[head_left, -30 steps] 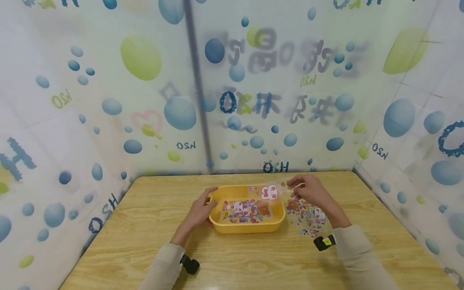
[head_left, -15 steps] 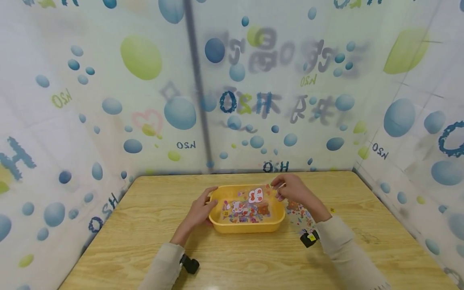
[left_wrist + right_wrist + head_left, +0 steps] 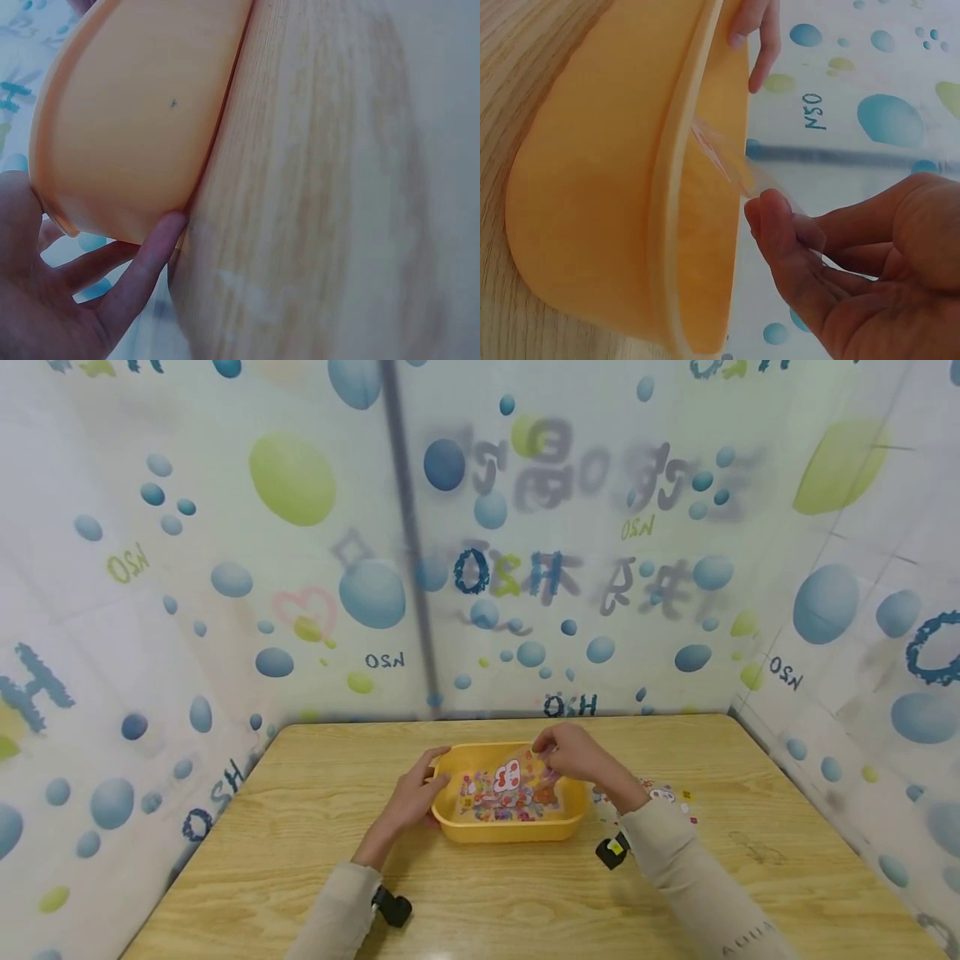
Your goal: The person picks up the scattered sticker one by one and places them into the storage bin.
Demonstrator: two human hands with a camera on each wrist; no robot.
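Observation:
A yellow plastic basin [image 3: 513, 833] sits on the wooden table. My left hand [image 3: 412, 792] grips its left end, thumb over the rim; in the left wrist view the fingers [image 3: 139, 274] reach along the outer wall. My right hand [image 3: 577, 753] pinches a clear sticker sheet [image 3: 507, 775] printed with a white cartoon face. That sheet tilts down into the basin; the right wrist view shows its clear film [image 3: 731, 165] dipping behind the rim from thumb and fingertips. More colourful stickers [image 3: 480, 810] lie on the basin floor, partly covered by the held sheet.
More sticker sheets [image 3: 663, 795] lie on the table right of the basin, partly hidden by the right forearm. A curtain [image 3: 330, 685] with blue and green dots hangs behind the wooden table [image 3: 465, 902].
My right hand has moved left from beyond the basin's right end to over its inside, carrying the sticker sheet, which now tilts lower. The left hand and basin have stayed put.

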